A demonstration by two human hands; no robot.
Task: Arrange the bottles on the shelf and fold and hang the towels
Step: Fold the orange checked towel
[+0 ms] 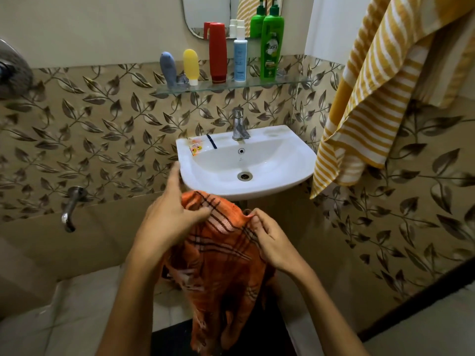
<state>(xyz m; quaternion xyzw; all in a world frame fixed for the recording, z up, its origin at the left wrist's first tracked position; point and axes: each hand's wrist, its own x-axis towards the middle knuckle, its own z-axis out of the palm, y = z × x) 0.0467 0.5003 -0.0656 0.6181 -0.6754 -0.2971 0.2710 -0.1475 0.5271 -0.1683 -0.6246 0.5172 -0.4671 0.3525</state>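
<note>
An orange checked towel (221,258) hangs in front of me, below the sink. My left hand (169,214) pinches its top edge at the left, and my right hand (270,235) grips the top edge at the right. Several bottles stand upright in a row on the glass shelf (290,82): a grey tube (168,69), a yellow tube (191,66), a red bottle (217,52), a white-and-blue spray bottle (240,57) and a green pump bottle (272,44). A yellow striped towel (372,93) hangs at the upper right.
A white sink (282,160) with a chrome tap (239,124) is fixed to the leaf-patterned tiled wall; a small sachet (195,147) lies on its left rim. A mirror (205,14) hangs above the shelf. A wall tap (70,209) sticks out at the left.
</note>
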